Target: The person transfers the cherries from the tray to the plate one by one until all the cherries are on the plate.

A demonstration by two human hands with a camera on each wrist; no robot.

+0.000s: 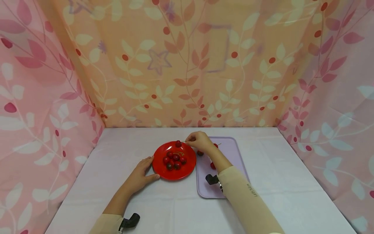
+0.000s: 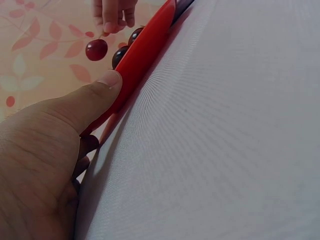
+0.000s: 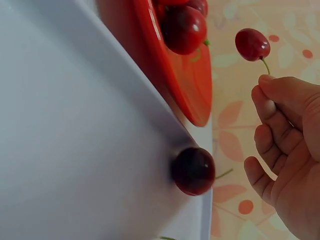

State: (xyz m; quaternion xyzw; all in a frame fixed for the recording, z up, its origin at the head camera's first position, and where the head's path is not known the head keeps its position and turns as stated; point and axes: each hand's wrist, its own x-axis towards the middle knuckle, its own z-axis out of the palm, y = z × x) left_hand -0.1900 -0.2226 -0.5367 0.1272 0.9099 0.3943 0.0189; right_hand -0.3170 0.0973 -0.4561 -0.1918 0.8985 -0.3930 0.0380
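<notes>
A single red cherry (image 1: pixel 178 143) is hanging at the far edge of the red plate (image 1: pixel 188 166), showing apart from it in both wrist views. You are pinching its thin stem (image 3: pixel 266 66) between the thumb and forefinger of your right hand (image 1: pixel 200 142), while the other fingers are curling loosely. Your left hand (image 1: pixel 141 174) is gripping the plate's near-left rim, its thumb lying along the edge. A cluster of cherries (image 1: pixel 176 157) is resting in the middle of the plate. Just to the right, the lilac tray (image 1: pixel 210 190) is bearing more fruit, partly hidden by your right arm; a dark cherry (image 3: pixel 194 171) is sitting by the tray's wall. A white cloth (image 1: pixel 175 211) is lying beneath everything, and a leaf-patterned curtain (image 1: pixel 187 39) is hanging behind.
</notes>
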